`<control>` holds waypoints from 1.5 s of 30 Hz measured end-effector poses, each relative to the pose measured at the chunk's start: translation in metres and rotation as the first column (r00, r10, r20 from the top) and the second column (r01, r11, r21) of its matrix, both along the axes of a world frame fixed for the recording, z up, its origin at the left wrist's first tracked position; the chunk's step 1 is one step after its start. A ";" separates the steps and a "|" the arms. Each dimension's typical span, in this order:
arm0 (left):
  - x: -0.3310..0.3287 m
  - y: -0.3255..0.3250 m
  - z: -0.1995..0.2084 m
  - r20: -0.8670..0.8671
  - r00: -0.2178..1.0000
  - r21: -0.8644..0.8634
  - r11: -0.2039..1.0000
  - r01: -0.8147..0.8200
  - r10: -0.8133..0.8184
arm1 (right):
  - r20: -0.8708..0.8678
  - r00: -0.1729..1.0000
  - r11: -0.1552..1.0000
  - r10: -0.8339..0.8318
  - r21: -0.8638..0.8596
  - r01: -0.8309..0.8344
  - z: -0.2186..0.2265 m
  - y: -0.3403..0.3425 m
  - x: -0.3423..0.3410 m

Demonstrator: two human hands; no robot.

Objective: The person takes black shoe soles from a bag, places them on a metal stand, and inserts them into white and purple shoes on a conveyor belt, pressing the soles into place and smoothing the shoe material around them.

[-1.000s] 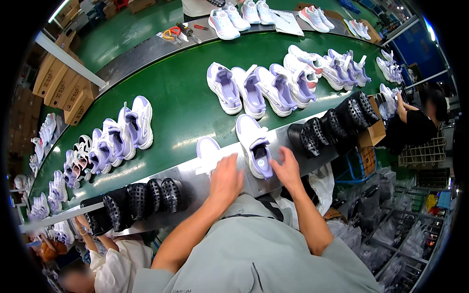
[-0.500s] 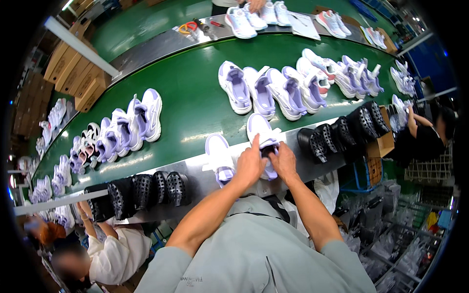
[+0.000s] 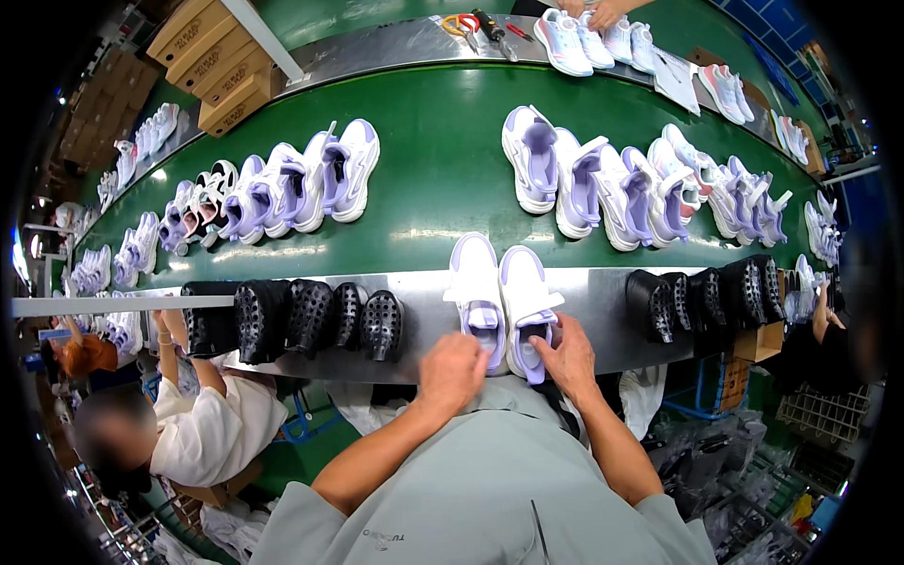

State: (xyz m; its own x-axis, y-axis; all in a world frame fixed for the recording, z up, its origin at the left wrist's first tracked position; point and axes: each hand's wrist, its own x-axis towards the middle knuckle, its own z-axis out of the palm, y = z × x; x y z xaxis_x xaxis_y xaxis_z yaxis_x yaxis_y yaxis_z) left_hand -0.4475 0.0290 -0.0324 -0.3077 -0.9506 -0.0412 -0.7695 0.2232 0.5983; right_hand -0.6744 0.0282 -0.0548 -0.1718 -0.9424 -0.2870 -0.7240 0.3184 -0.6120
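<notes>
Black moulds (image 3: 311,318): lying in a row on the steel bench (image 3: 603,299) at 9 o'clock.
Left hand (image 3: 452,372): grip curling together on the left shoe (image 3: 477,297), steadying its heel.
Right hand (image 3: 568,353): grip pinching the right shoe (image 3: 527,306), squaring the pair.
Belt (image 3: 443,179): carrying lilac shoes (image 3: 603,184) at 12 o'clock.

White-and-lilac sneakers (image 3: 504,301), green conveyor belt (image 3: 443,179), black perforated shoe moulds (image 3: 311,320), grey sleeves (image 3: 471,490)

Two white-and-lavender sneakers, left shoe (image 3: 478,297) and right shoe (image 3: 527,306), are lying side by side, touching, soles down, heels nearest the person, straddling the conveyor's metal edge.
</notes>
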 end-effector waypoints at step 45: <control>0.017 0.041 -0.028 -0.063 0.950 -0.474 0.829 -0.298 0.306 | 0.646 0.724 0.819 0.242 0.264 -0.510 0.002 -0.066 0.051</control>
